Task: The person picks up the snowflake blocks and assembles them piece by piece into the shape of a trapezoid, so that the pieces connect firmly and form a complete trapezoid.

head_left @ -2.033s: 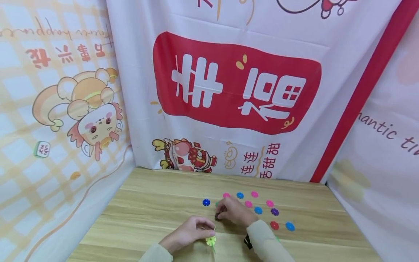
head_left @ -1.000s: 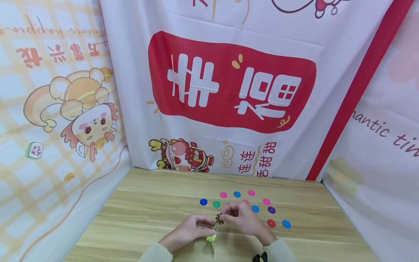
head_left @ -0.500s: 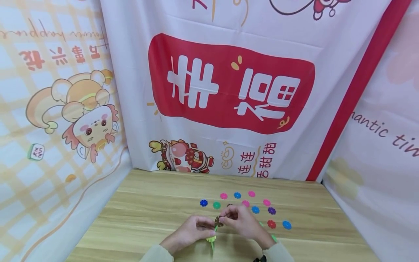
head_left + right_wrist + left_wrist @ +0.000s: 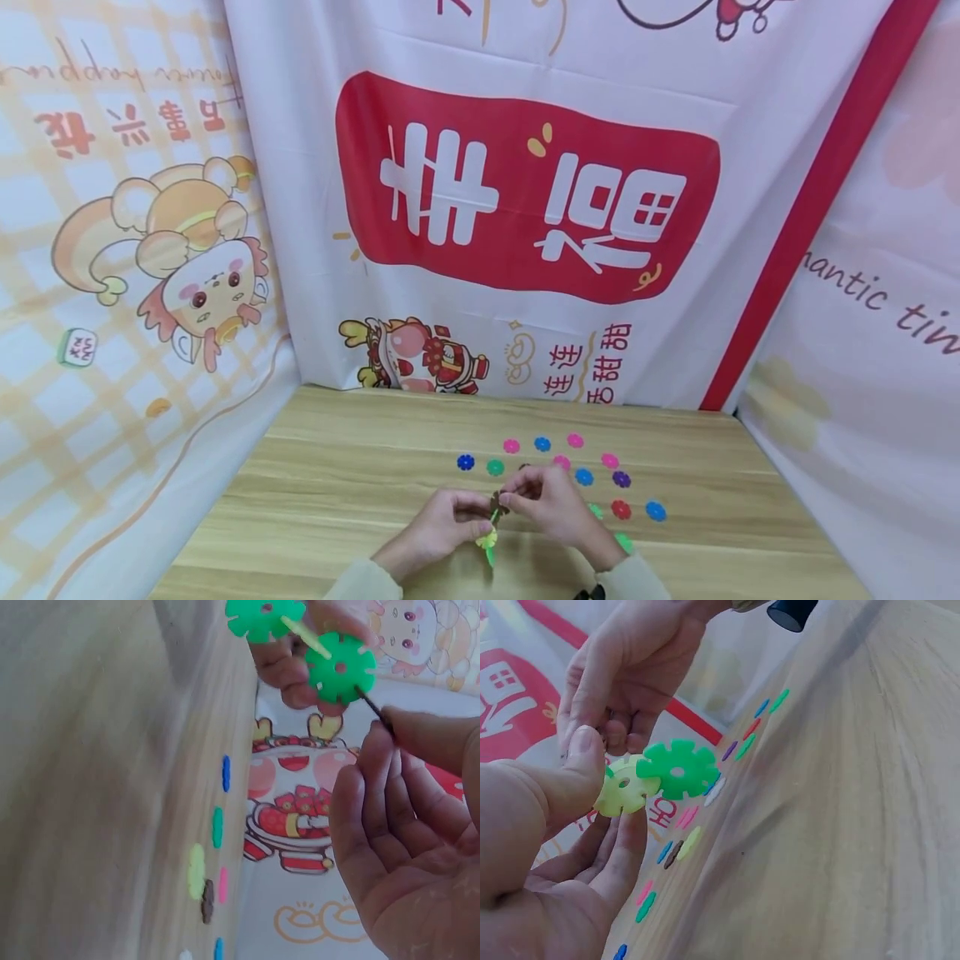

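Observation:
My left hand [image 4: 442,525] pinches a short chain of slotted flower-shaped plastic discs. In the left wrist view a yellow disc [image 4: 636,799] joins a green disc [image 4: 694,776] at its outer end. The right wrist view shows a second green disc [image 4: 326,679] by the left fingers, with the yellow one edge-on between the two green ones. Between thumb and forefinger my right hand [image 4: 551,504] pinches a brown disc [image 4: 373,709], whose edge meets a slot of this second green disc. Fingers partly cover the brown disc in the head view.
Loose discs lie on the wooden table [image 4: 337,450] beyond and right of the hands, among them a dark blue disc [image 4: 466,462], a red disc [image 4: 621,509] and a purple disc [image 4: 621,480]. Printed cloth [image 4: 315,250] hangs at the back and both sides.
My right hand has brought the brown disc from the table area to the chain in my left hand. The brown disc now meets the chain's upper end; my left hand has barely moved.

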A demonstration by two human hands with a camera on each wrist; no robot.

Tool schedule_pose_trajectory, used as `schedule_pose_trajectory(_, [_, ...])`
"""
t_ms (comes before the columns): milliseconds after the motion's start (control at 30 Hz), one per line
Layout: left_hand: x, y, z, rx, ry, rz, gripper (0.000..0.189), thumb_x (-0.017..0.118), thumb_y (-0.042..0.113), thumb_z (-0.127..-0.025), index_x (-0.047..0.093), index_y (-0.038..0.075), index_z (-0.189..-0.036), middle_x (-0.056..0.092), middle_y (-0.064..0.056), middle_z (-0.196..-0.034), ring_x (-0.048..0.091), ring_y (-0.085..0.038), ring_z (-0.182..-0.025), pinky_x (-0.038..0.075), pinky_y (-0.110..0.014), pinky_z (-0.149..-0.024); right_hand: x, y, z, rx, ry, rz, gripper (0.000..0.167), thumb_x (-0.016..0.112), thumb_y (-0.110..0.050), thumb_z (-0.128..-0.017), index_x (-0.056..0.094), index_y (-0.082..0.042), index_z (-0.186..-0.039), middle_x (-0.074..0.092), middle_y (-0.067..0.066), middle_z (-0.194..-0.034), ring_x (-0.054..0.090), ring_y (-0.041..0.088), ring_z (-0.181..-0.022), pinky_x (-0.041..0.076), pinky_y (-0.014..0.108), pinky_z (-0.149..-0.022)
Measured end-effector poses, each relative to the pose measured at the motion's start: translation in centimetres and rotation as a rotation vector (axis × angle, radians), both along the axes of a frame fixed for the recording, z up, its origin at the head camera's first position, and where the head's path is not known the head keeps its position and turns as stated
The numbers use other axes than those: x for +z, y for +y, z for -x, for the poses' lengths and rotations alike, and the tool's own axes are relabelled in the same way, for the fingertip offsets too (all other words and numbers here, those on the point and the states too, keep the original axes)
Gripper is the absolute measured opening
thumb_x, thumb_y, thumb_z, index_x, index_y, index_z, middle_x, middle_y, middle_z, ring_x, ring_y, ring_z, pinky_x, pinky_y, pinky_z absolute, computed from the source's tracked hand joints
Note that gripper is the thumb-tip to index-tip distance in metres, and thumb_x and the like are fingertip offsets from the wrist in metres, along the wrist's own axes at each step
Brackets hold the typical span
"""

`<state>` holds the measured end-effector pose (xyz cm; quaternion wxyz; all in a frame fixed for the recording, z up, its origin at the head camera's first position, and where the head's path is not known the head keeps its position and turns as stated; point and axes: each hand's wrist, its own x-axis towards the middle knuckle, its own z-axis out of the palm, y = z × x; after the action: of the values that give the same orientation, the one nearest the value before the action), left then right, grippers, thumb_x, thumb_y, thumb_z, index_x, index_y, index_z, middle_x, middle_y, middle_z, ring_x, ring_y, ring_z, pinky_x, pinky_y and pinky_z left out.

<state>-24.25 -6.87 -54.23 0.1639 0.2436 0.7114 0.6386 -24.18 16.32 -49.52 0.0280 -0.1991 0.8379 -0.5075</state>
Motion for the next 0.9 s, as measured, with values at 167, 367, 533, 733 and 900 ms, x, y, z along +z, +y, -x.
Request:
schedule_pose_trajectory(167, [0.0, 0.4, -0.2, 0.014, 0.071, 0.029, 0.024, 0.074, 0.005, -0.095, 0.077, 0.004, -0.119, 0.076, -0.023, -0.119, 0.074, -0.014, -0.1, 0.061, -0.019, -0.089, -0.3, -0.4, -0.2, -0.018, 0.005, -0.013, 0.006, 0.082, -0.015, -0.091, 0.079, -0.011, -0.093, 0.076, 0.003, -0.087, 0.066, 0.008, -0.073, 0.058, 0.021, -0.065])
schedule_pose_trajectory(367, [0.0, 0.4, -0.1, 0.016, 0.075, 0.049, 0.024, 0.077, 0.012, -0.095, 0.077, 0.007, -0.119, 0.078, -0.014, -0.118, 0.075, -0.019, -0.104, 0.06, -0.019, -0.092, -0.1, -0.1, 0.0, 0.013, 0.01, -0.044, 0.003, 0.082, -0.014, -0.093, 0.08, -0.012, -0.094, 0.075, 0.001, -0.087, 0.065, 0.008, -0.074, 0.058, 0.021, -0.065])
schedule_pose_trajectory(533, [0.8, -0.4, 0.5, 0.024, 0.062, 0.065, 0.028, 0.075, 0.027, -0.099, 0.075, 0.013, -0.124, 0.076, -0.006, -0.12, 0.072, -0.016, -0.107, 0.059, -0.019, -0.093, 0.6, 0.2, 0.9, 0.113, 0.036, -0.074, 0.004, 0.08, -0.014, -0.095, 0.082, -0.015, -0.097, 0.078, 0.001, -0.09, 0.063, 0.004, -0.072, 0.056, 0.019, -0.063])
schedule_pose_trajectory(733, [1.0, -1.1, 1.0, 0.07, 0.042, 0.051, 0.027, 0.074, 0.023, -0.1, 0.073, 0.009, -0.123, 0.076, -0.009, -0.118, 0.071, -0.015, -0.105, 0.059, -0.019, -0.092, 1.1, -0.7, 2.3, 0.247, 0.024, -0.126, 0.008, 0.08, -0.019, -0.095, 0.083, -0.015, -0.102, 0.081, -0.004, -0.094, 0.073, 0.007, -0.079, 0.062, 0.022, -0.071])
schedule_pose_trajectory(900, [-0.1, -1.7, 1.1, 0.141, 0.045, 0.043, 0.024, 0.076, 0.02, -0.098, 0.073, 0.004, -0.116, 0.077, -0.011, -0.114, 0.072, -0.013, -0.099, 0.059, -0.019, -0.089, 1.2, -1.5, 4.2, 0.253, 0.026, -0.199, 0.009, 0.079, -0.019, -0.096, 0.083, -0.015, -0.103, 0.08, -0.005, -0.095, 0.072, 0.011, -0.081, 0.06, 0.021, -0.071])
